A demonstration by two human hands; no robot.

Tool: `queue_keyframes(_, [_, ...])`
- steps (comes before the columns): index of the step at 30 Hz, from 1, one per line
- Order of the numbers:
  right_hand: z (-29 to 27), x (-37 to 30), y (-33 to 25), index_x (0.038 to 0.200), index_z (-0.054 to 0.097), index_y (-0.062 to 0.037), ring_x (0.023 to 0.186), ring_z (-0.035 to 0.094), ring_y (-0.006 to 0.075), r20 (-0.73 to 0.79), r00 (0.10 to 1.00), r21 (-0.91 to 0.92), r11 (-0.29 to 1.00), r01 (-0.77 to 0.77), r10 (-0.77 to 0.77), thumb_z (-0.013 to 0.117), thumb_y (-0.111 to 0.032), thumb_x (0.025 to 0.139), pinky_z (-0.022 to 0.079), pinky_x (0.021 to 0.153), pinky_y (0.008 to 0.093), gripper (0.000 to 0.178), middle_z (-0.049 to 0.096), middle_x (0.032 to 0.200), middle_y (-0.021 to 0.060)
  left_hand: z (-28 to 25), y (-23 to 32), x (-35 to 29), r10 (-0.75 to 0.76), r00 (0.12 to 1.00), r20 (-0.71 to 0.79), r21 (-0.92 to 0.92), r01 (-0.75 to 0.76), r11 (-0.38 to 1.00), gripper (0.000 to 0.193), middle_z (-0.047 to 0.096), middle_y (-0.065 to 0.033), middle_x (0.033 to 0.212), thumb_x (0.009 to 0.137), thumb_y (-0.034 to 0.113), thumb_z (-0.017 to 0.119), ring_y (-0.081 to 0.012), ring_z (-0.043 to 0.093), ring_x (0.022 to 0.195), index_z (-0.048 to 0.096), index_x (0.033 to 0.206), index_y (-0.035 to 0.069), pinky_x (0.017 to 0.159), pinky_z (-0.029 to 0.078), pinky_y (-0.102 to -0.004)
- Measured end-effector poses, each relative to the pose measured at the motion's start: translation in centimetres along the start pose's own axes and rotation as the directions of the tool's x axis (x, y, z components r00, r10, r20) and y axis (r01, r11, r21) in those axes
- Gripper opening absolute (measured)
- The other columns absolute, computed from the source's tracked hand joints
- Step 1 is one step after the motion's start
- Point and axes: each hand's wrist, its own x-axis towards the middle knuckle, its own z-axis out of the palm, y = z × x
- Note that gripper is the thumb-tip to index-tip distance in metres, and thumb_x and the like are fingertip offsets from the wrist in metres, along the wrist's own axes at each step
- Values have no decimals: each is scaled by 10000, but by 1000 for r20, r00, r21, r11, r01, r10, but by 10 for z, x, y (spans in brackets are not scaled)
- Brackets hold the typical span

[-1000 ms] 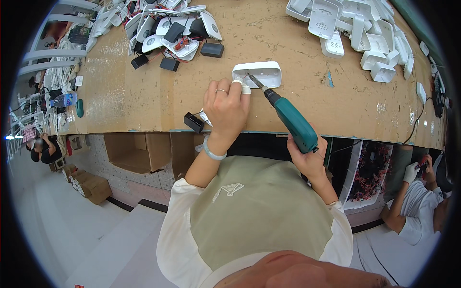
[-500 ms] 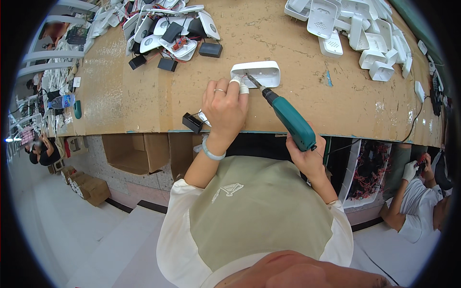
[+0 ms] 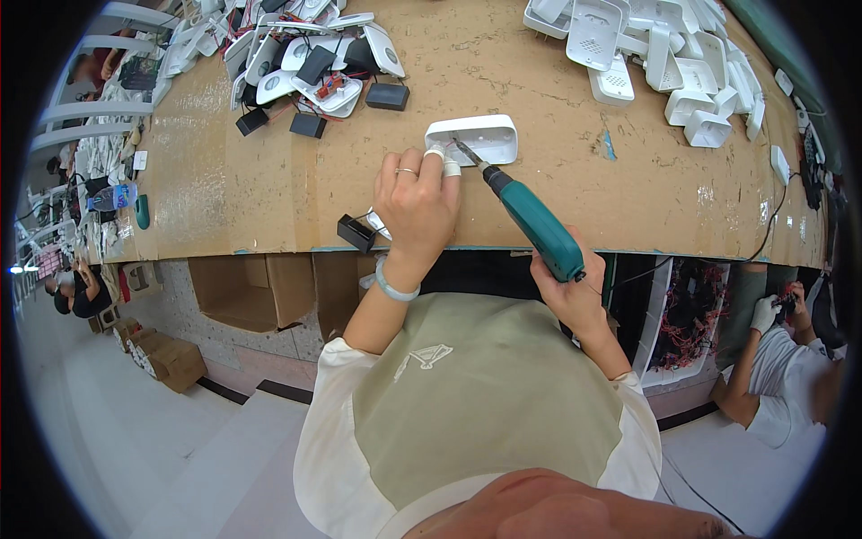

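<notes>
Head view, looking down over the person's chest at a brown, scuffed fibreboard workbench. A white rounded-rectangular plastic casing lies open side up on the bench, a little beyond its near edge and roughly in front of the person. The left hand lies palm-down just beside the casing's near left corner, its fingers extended and close together, with the taped fingertips touching the casing's edge and pressing it down rather than wrapping it. A ring sits on one finger and a pale bangle on the wrist.

The right hand is closed around the handle of a teal electric screwdriver, which slants up and to the left over the bench edge; its thin metal bit reaches into the casing near the left hand's fingertips.

A small black rectangular block sits at the bench edge just left of the left wrist. Farther back on the left lies a heap of white shells, black modules and wired parts; at the far right lies a pile of white plastic housings, well apart from the casing. At the lower right another person in white gloves sits near a rack of red-wired parts.
</notes>
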Motion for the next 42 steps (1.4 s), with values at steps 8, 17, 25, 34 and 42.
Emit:
queue_keyframes(8, [-2, 0, -1, 1191, 611, -16, 771, 699, 262, -7, 1000, 5, 1000, 18, -18, 719, 23, 799, 544, 729, 302, 409, 683, 908, 153, -1, 0, -1, 3, 1000, 15, 1, -3, 1000, 146, 618, -92, 844, 728, 135, 730, -303, 586, 817, 633, 792, 47, 698, 477, -424])
queue_keyframes(17, [-10, -17, -4, 1078, 663, 24, 699, 661, 160, -97, 993, 91, 994, -56, 65, 724, 60, 786, 519, 667, 259, 300, 684, 896, 125, -1, 2, 1, 4, 1000, 26, 25, -4, 1000, 142, 619, -88, 839, 726, 129, 728, -300, 585, 810, 639, 802, 49, 694, 475, -422])
queue_keyframes(25, [-22, -33, -9, 1014, 688, 27, 735, 660, 192, -123, 985, 125, 987, -104, 119, 719, 61, 773, 520, 690, 276, 245, 687, 922, 128, -24, 7, -2, 26, 997, 69, -1, -26, 1000, 189, 642, -126, 987, 785, 79, 734, -322, 601, 887, 691, 961, 24, 728, 504, -409])
queue_keyframes(34, [-27, -43, -4, 1021, 682, 17, 687, 641, 157, -205, 967, 195, 975, -110, 150, 731, 14, 787, 504, 643, 259, 239, 679, 917, 109, -74, -51, -7, 557, 743, 372, -280, -483, 830, 378, 630, -77, 1289, 702, 49, 678, -273, 606, 1031, 736, 1074, 78, 847, 513, -401])
queue_keyframes(42, [-25, -42, -7, 982, 674, 11, 673, 625, 121, -236, 965, 213, 975, -59, 111, 743, 9, 795, 496, 622, 259, 199, 664, 853, 84, -55, -55, 9, 731, 582, 355, -357, -639, 682, 274, 663, -92, 1165, 742, 89, 661, -256, 626, 1012, 674, 1006, 21, 833, 522, -383])
